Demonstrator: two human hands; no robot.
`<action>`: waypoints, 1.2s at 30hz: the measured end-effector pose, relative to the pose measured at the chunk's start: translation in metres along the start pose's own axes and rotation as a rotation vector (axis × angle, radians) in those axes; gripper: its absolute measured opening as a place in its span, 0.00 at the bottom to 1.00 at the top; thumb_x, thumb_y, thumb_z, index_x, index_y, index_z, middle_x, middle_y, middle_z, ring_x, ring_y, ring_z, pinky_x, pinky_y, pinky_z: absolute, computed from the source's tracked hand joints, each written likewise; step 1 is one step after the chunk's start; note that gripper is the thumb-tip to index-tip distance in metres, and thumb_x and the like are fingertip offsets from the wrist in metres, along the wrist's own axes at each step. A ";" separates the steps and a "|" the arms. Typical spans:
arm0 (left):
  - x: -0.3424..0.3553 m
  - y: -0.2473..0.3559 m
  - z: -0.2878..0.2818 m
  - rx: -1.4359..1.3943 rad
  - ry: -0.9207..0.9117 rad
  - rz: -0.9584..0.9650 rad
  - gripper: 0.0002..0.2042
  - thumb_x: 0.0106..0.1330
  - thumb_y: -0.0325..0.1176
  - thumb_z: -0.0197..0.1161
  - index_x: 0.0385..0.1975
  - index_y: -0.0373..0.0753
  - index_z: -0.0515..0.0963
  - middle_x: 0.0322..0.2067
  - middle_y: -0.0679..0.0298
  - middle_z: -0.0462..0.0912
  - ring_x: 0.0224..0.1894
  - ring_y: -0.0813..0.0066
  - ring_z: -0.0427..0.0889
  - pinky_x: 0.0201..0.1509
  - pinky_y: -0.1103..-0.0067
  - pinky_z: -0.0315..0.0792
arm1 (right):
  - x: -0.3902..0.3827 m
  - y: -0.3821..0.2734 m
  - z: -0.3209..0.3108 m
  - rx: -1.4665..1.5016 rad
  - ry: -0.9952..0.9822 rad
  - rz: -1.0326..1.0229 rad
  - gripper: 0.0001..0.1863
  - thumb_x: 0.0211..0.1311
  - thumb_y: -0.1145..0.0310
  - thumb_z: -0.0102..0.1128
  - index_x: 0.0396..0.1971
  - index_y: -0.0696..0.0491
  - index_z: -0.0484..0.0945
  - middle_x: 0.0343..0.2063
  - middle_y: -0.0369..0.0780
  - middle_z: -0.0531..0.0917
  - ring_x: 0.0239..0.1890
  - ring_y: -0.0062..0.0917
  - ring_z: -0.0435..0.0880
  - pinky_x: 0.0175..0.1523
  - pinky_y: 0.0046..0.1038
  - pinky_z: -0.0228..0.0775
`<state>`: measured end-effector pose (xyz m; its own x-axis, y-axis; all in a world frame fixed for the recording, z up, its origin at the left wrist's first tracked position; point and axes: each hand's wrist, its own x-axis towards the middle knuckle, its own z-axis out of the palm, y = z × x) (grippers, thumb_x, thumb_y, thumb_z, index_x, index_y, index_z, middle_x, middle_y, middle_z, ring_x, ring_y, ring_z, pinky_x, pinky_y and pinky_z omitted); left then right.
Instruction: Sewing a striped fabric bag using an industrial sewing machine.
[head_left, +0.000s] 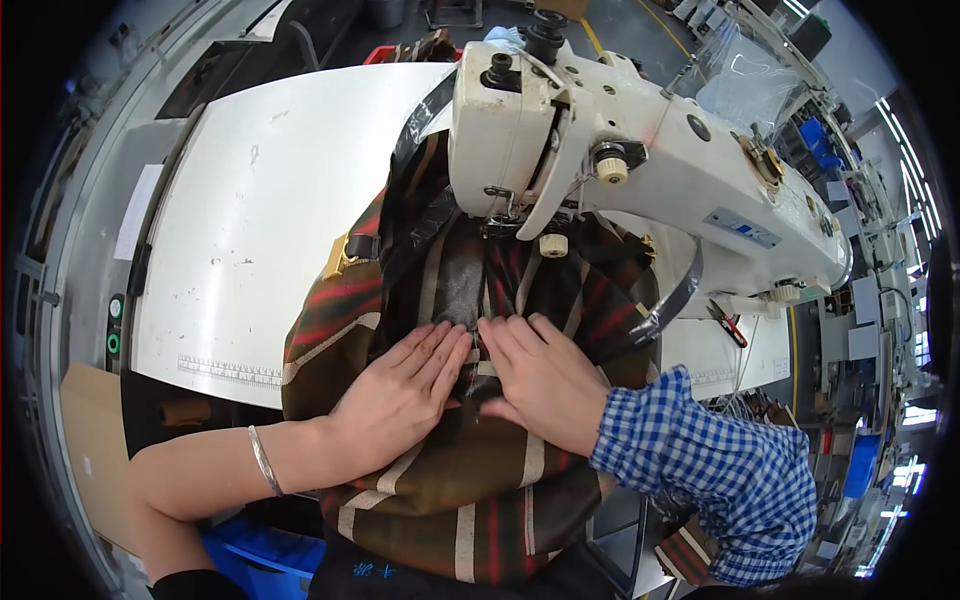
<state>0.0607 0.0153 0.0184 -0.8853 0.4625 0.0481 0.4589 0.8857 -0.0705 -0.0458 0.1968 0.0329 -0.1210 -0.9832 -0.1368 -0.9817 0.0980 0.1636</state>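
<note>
A large striped piece (440,475), brown with red, green and cream bands, drapes over the table edge toward me; it looks like a bag being sewn. Its dark inner side runs up under the head of a white sewing machine (505,130). Flat on the piece, just in front of the needle area, lies my left hand (400,385), fingers straight and together. My right hand (548,385) presses beside it, fingers stretched out and thumb apart. Between the fingertips runs a seam with loose thread. A gold buckle (345,252) hangs at the piece's left side.
The white table (270,180) spreads left of the machine, with a ruler strip (230,370) near its front edge. Red-handled thread snips (728,325) lie at right. A blue bin (265,550) stands below left. Dark strap ends (668,305) stick up at right.
</note>
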 end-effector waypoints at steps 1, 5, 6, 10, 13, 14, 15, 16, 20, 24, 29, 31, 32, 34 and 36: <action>-0.001 0.000 0.004 -0.204 0.052 -0.096 0.32 0.56 0.39 0.61 0.59 0.26 0.65 0.58 0.45 0.68 0.61 0.54 0.69 0.65 0.66 0.63 | -0.003 -0.001 0.001 0.066 0.070 0.053 0.40 0.54 0.47 0.60 0.53 0.70 0.68 0.48 0.47 0.73 0.54 0.35 0.69 0.59 0.34 0.61; 0.004 -0.006 0.015 -0.181 -0.003 -0.079 0.35 0.54 0.43 0.64 0.59 0.27 0.64 0.61 0.47 0.65 0.62 0.55 0.67 0.64 0.67 0.64 | 0.003 -0.004 -0.002 -0.023 -0.068 0.045 0.47 0.53 0.39 0.56 0.56 0.71 0.66 0.54 0.50 0.71 0.58 0.38 0.66 0.64 0.38 0.55; 0.004 -0.008 0.016 -0.193 0.015 -0.052 0.32 0.57 0.41 0.61 0.58 0.26 0.66 0.61 0.46 0.66 0.62 0.56 0.68 0.64 0.68 0.63 | 0.003 -0.004 0.000 -0.022 -0.072 0.046 0.47 0.53 0.39 0.56 0.56 0.71 0.66 0.54 0.50 0.71 0.58 0.38 0.66 0.64 0.38 0.55; 0.002 -0.005 0.022 -0.186 0.115 -0.007 0.25 0.55 0.35 0.59 0.51 0.24 0.73 0.53 0.45 0.75 0.57 0.58 0.74 0.61 0.71 0.67 | 0.000 -0.011 0.008 0.019 -0.012 0.097 0.45 0.54 0.40 0.56 0.55 0.70 0.67 0.58 0.50 0.67 0.60 0.38 0.63 0.65 0.39 0.54; -0.006 0.006 0.019 0.036 0.148 0.106 0.23 0.49 0.32 0.59 0.45 0.23 0.77 0.44 0.44 0.81 0.51 0.59 0.80 0.56 0.72 0.71 | -0.004 -0.019 0.006 0.087 -0.009 0.085 0.42 0.53 0.44 0.59 0.55 0.69 0.68 0.60 0.50 0.65 0.61 0.38 0.62 0.65 0.39 0.53; -0.006 0.007 0.018 0.036 0.246 0.152 0.20 0.46 0.30 0.58 0.38 0.22 0.78 0.36 0.46 0.83 0.43 0.61 0.83 0.48 0.75 0.74 | -0.006 -0.022 0.003 0.128 -0.019 0.065 0.40 0.53 0.47 0.61 0.55 0.68 0.68 0.61 0.50 0.64 0.61 0.37 0.62 0.65 0.39 0.53; -0.011 0.011 0.017 0.041 0.250 0.149 0.20 0.46 0.30 0.58 0.38 0.22 0.78 0.36 0.46 0.83 0.43 0.61 0.83 0.48 0.75 0.74 | -0.009 -0.027 0.000 0.122 -0.016 0.063 0.40 0.53 0.47 0.61 0.55 0.68 0.68 0.61 0.50 0.64 0.61 0.37 0.62 0.65 0.39 0.53; -0.017 0.017 0.015 -0.090 0.251 0.157 0.18 0.45 0.30 0.58 0.35 0.23 0.77 0.33 0.47 0.83 0.40 0.62 0.83 0.44 0.75 0.74 | -0.014 -0.034 -0.003 0.169 -0.016 0.039 0.39 0.52 0.49 0.62 0.54 0.67 0.69 0.61 0.49 0.64 0.62 0.37 0.62 0.65 0.39 0.53; -0.033 0.033 0.000 -0.437 0.227 0.278 0.06 0.43 0.31 0.59 0.19 0.36 0.72 0.16 0.63 0.77 0.24 0.69 0.80 0.33 0.77 0.72 | -0.038 -0.057 -0.011 0.209 -0.039 -0.076 0.32 0.50 0.61 0.63 0.54 0.64 0.70 0.60 0.51 0.66 0.65 0.41 0.62 0.68 0.41 0.53; -0.035 0.027 -0.009 -0.454 0.244 0.340 0.07 0.47 0.33 0.61 0.17 0.37 0.71 0.15 0.64 0.76 0.23 0.70 0.79 0.30 0.78 0.71 | -0.043 -0.071 -0.004 0.284 -0.002 0.047 0.30 0.47 0.69 0.59 0.53 0.64 0.71 0.58 0.52 0.69 0.65 0.39 0.64 0.71 0.42 0.49; -0.028 0.014 -0.032 -0.462 0.108 0.320 0.07 0.51 0.33 0.61 0.23 0.37 0.74 0.15 0.66 0.75 0.23 0.70 0.78 0.31 0.78 0.70 | -0.040 -0.044 -0.010 0.065 0.116 0.026 0.25 0.45 0.72 0.58 0.47 0.65 0.74 0.52 0.52 0.76 0.57 0.38 0.75 0.64 0.36 0.65; -0.025 0.009 -0.046 -0.407 -0.054 0.292 0.08 0.51 0.33 0.61 0.26 0.36 0.75 0.17 0.66 0.75 0.26 0.70 0.79 0.33 0.78 0.70 | -0.040 -0.029 -0.011 0.304 -0.051 -0.046 0.19 0.44 0.73 0.58 0.40 0.64 0.75 0.47 0.51 0.80 0.50 0.36 0.81 0.53 0.33 0.75; -0.026 0.007 -0.052 -0.270 -0.006 0.209 0.09 0.51 0.33 0.60 0.30 0.35 0.76 0.19 0.65 0.75 0.30 0.70 0.79 0.35 0.78 0.70 | -0.042 -0.016 -0.022 0.298 0.051 -0.112 0.09 0.49 0.73 0.56 0.31 0.61 0.77 0.36 0.52 0.83 0.41 0.34 0.85 0.38 0.30 0.78; -0.025 0.000 -0.061 -0.163 -0.039 0.121 0.13 0.51 0.32 0.59 0.35 0.34 0.79 0.29 0.61 0.80 0.44 0.70 0.77 0.45 0.76 0.70 | -0.036 -0.005 -0.050 0.261 -0.131 -0.122 0.10 0.50 0.72 0.58 0.33 0.60 0.76 0.37 0.48 0.83 0.41 0.31 0.85 0.37 0.29 0.78; -0.020 -0.002 -0.048 -0.151 -0.012 0.257 0.12 0.50 0.31 0.59 0.33 0.33 0.79 0.31 0.60 0.81 0.44 0.70 0.78 0.47 0.76 0.70 | -0.031 -0.004 -0.049 0.355 -0.277 -0.064 0.15 0.53 0.68 0.58 0.39 0.60 0.74 0.43 0.47 0.82 0.45 0.32 0.83 0.40 0.29 0.78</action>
<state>0.0816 0.0063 0.0657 -0.7390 0.6727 0.0363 0.6734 0.7360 0.0700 -0.0309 0.2192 0.0844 -0.0457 -0.9153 -0.4002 -0.9722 0.1328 -0.1927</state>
